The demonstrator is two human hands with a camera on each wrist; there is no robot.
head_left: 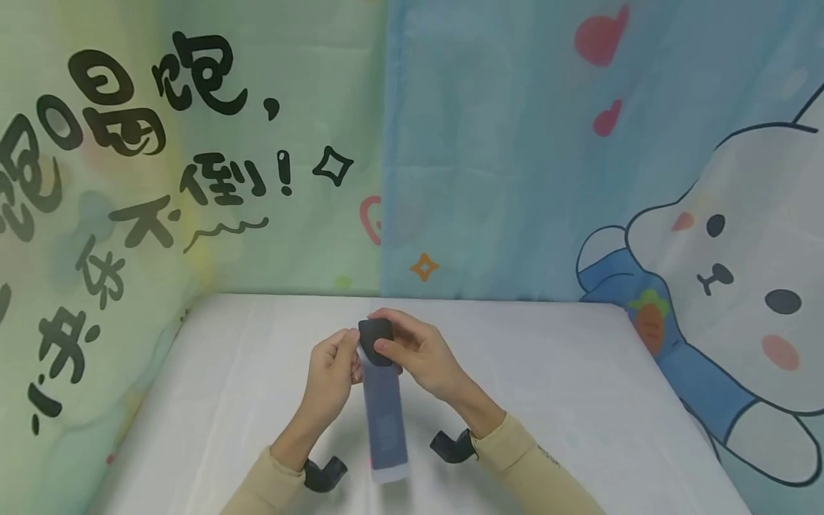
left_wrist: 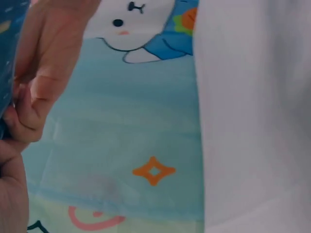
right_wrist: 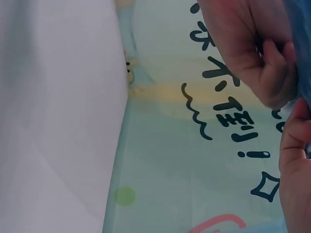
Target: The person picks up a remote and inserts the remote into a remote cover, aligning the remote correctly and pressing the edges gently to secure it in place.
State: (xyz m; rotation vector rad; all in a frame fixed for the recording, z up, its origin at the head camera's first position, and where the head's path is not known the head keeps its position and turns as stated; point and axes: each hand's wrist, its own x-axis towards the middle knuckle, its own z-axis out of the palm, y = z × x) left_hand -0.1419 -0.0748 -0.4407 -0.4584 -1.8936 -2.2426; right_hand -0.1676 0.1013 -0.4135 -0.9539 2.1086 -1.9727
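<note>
Over the middle of the table, both hands hold a long, flat blue-grey pack (head_left: 386,422) with a dark, rounded block (head_left: 371,333) at its top. It hangs down toward the viewer and ends in a pale, see-through edge; its kind is unclear. My left hand (head_left: 330,372) pinches the upper left side beside the dark block. With its thumb on the block's front and fingers behind, my right hand (head_left: 425,355) grips the right side. In the left wrist view the blue surface (left_wrist: 6,53) shows at the left edge; most of it is cut off.
A white-covered table (head_left: 257,343) lies beneath the hands. Behind it hang a green curtain with black lettering (head_left: 222,179) and a blue curtain with a rabbit print (head_left: 734,286). Dark curved mounts stick out from the left (head_left: 325,474) and right wrists.
</note>
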